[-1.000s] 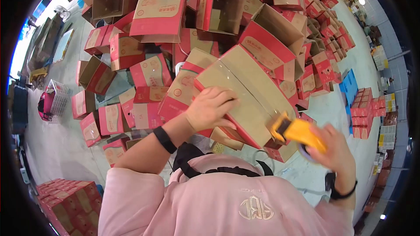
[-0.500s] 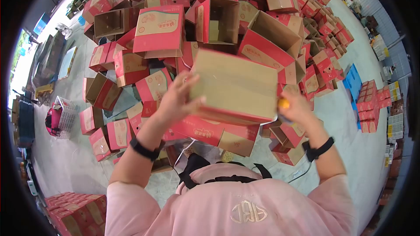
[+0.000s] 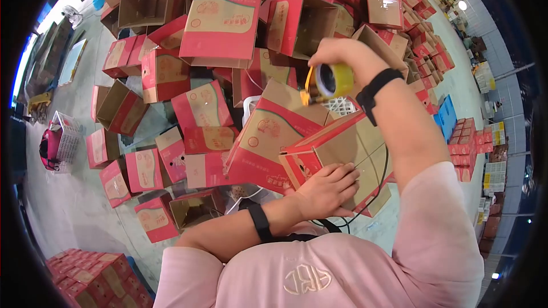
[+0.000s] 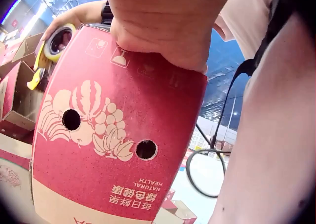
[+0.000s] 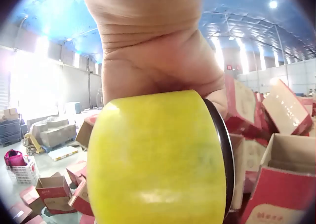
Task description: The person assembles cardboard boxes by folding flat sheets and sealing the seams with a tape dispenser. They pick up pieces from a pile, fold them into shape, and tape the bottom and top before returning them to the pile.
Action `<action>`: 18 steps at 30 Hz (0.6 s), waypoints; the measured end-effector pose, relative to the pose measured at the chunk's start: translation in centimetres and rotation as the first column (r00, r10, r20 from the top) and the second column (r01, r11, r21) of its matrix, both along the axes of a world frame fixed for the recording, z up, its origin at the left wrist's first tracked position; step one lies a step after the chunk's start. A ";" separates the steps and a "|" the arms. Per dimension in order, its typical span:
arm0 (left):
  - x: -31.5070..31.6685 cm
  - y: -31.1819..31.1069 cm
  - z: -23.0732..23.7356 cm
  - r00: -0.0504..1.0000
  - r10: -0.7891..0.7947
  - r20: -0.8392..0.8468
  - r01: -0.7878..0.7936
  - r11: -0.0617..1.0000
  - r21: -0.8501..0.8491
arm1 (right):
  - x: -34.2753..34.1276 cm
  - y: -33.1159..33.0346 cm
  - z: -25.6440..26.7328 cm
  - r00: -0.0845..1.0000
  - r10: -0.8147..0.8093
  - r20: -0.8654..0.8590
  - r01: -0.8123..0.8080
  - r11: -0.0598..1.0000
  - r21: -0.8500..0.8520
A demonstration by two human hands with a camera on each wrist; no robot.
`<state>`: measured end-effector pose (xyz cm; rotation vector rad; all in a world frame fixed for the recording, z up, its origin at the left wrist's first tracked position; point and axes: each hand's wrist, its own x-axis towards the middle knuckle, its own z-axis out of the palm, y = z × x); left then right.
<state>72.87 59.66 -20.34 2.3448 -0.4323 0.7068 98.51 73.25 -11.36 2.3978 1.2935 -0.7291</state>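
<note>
The left hand (image 3: 328, 192) rests on the upper side of a red and tan carton (image 3: 365, 151), its fingers spread over the cardboard. In the left wrist view that carton's red side (image 4: 111, 95) shows two round holes and printed fruit, with the hand (image 4: 160, 31) at its top edge. Above the carton's far edge, the right hand (image 3: 348, 57) grips a tape dispenser (image 3: 306, 97) with a yellow tape roll (image 3: 342, 80). Up close in the right wrist view, the roll (image 5: 153, 160) hides the fingers of the right hand (image 5: 160, 61).
Many open red and tan cartons (image 3: 220, 28) are heaped in front. A white crate (image 3: 71, 137) with a pink item stands on the floor at left. Stacked cartons (image 3: 94, 276) stand at lower left. A black cable (image 3: 383, 179) crosses the held carton.
The carton has turned and moved right and closer to the body. The left hand has shifted right onto it, while the right hand has risen with the dispenser to the carton's far side.
</note>
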 end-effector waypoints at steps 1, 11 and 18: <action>0.0 0.2 0.2 1.000 0.000 -0.013 0.000 1.000 -0.027 | -0.7 -0.1 -1.3 0.998 0.059 -0.009 -0.059 0.986 -0.154; 2.3 -0.3 0.2 0.999 0.040 0.005 -0.040 0.999 -0.013 | -6.0 -25.5 16.8 0.976 0.131 -0.172 -0.115 0.988 0.101; 3.2 -0.7 1.4 0.998 0.038 -0.047 -0.035 0.998 0.059 | -10.6 -41.0 -6.3 0.967 -0.255 -0.023 0.225 0.805 0.549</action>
